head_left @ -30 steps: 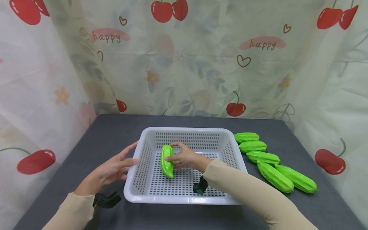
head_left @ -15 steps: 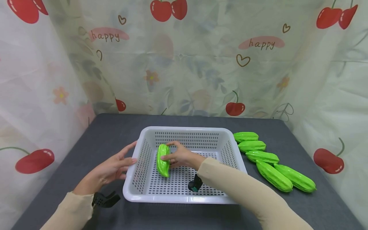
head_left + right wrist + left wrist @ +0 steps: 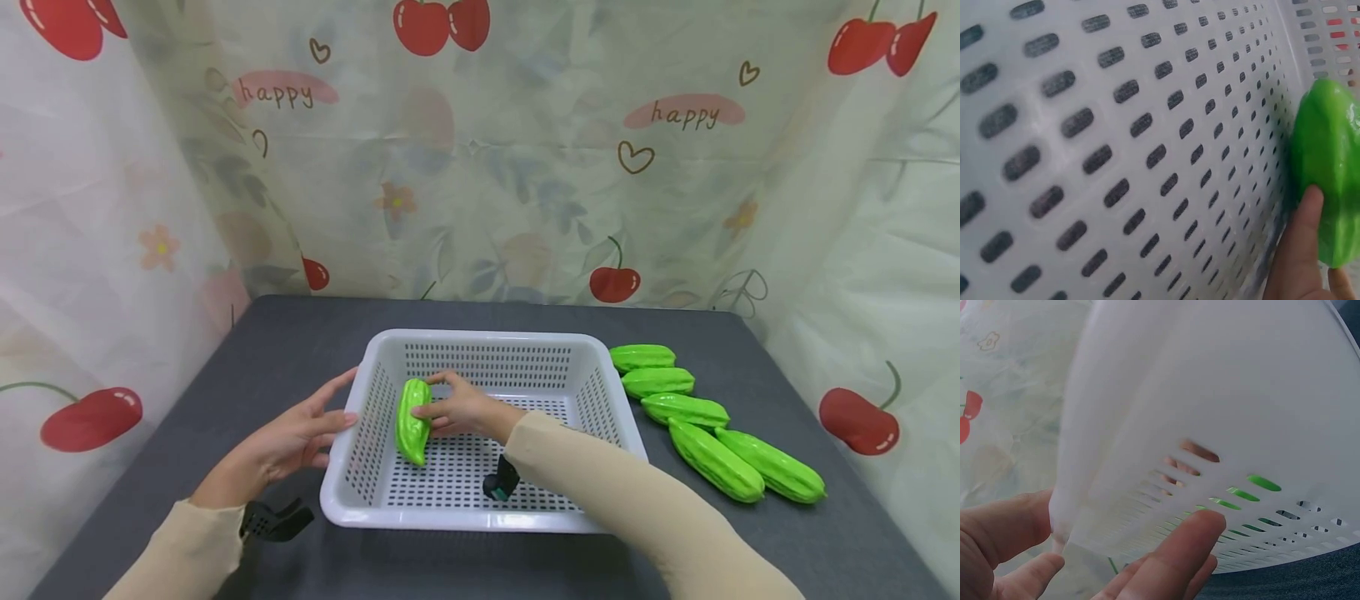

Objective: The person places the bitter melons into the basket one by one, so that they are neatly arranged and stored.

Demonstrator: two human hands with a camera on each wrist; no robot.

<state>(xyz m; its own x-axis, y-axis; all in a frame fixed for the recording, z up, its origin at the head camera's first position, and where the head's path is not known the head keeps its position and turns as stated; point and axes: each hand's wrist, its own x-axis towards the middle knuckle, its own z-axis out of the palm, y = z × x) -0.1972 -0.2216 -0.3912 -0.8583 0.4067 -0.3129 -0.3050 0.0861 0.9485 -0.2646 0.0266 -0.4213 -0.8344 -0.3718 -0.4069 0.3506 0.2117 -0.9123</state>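
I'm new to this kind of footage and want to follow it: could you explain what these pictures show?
There is no machine here: the left grip and right grip are a person's bare hands. The wide picture comes from a camera worn on the head. The other two come from cameras on the wrists: the left one sees the outside of the basket close up, the right one its slotted inside.

The pale basket stands on a dark table. To its right lie five green ridged pieces, shaped like vegetables.

The right grip holds a similar green piece inside the basket; whether it touches the bottom, I can't tell. The left grip touches the basket's left side. Behind is a curtain printed with cherries.
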